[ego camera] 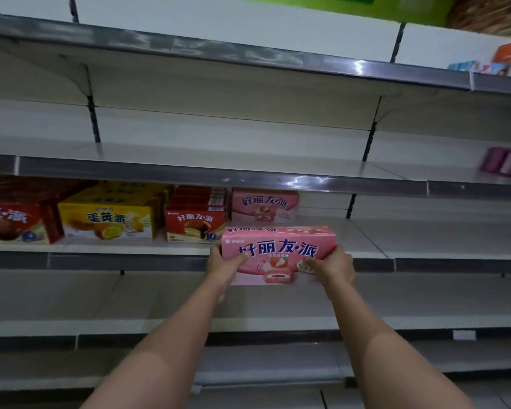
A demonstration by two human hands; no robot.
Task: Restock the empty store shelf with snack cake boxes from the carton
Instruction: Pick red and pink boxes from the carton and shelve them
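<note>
Pink box gripped by both hands at shelf.

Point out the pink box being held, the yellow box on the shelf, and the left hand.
pink box (pixel 278 249): head view, front face lettering.
yellow box (pixel 106 221): head view, front face.
left hand (pixel 223 265): head view, back of hand.

1. The white metal shelf lies bare to the right of the pink strawberry cake box at the back.
2. A red chocolate pie box and a yellow egg-yolk pie box fill the shelf's left side.
3. The pink strawberry cake box held at the shelf's front edge blocks the gap before the rear pink box.
</note>
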